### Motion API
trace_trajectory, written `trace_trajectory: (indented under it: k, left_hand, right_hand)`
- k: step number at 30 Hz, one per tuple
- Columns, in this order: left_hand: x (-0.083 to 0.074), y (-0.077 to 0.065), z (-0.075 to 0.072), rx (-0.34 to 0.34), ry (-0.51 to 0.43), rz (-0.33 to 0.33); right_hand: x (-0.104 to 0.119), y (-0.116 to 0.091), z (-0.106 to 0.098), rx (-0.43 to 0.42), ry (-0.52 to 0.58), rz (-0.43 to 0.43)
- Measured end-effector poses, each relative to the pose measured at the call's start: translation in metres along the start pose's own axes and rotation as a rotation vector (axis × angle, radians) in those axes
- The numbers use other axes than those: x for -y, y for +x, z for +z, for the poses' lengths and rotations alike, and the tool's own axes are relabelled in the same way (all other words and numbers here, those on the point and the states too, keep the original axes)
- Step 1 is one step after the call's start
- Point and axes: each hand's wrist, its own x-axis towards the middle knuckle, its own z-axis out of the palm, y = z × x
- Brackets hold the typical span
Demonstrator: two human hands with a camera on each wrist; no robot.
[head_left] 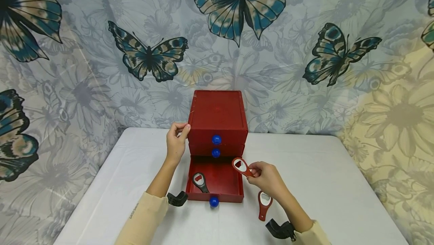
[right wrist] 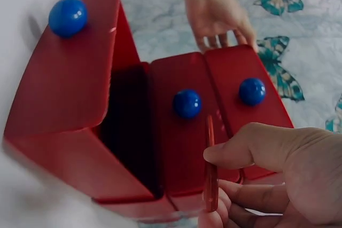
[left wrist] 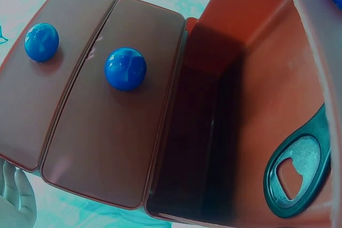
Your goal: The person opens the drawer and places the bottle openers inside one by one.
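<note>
A red bottle opener (head_left: 241, 166) is pinched between the thumb and fingers of my right hand (head_left: 268, 177), over the right side of the pulled-out bottom drawer (head_left: 227, 198). Inside that drawer a black bottle opener (head_left: 200, 181) lies toward the left; the left wrist view shows its metal head (left wrist: 296, 169) close up. My left hand (head_left: 175, 143) rests against the upper left front corner of the red drawer cabinet (head_left: 218, 111), fingers along its side. Another red bottle opener (head_left: 263, 205) lies on the table to the right of the drawer.
Two upper drawers with blue knobs (head_left: 216, 139) are closed, and the bottom drawer's blue knob (head_left: 214, 201) sticks out in front. A white cloth covers the table (head_left: 305, 162). Behind it hangs a butterfly-patterned fabric (head_left: 271, 68).
</note>
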Motion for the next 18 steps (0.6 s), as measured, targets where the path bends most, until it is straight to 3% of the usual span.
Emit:
trace_trajectory:
  k: [18]
  left_hand:
    - [0.001, 0.002, -0.001, 0.009, 0.007, -0.011]
  right_hand:
    - [0.022, 0.013, 0.028, 0.094, -0.001, -0.055]
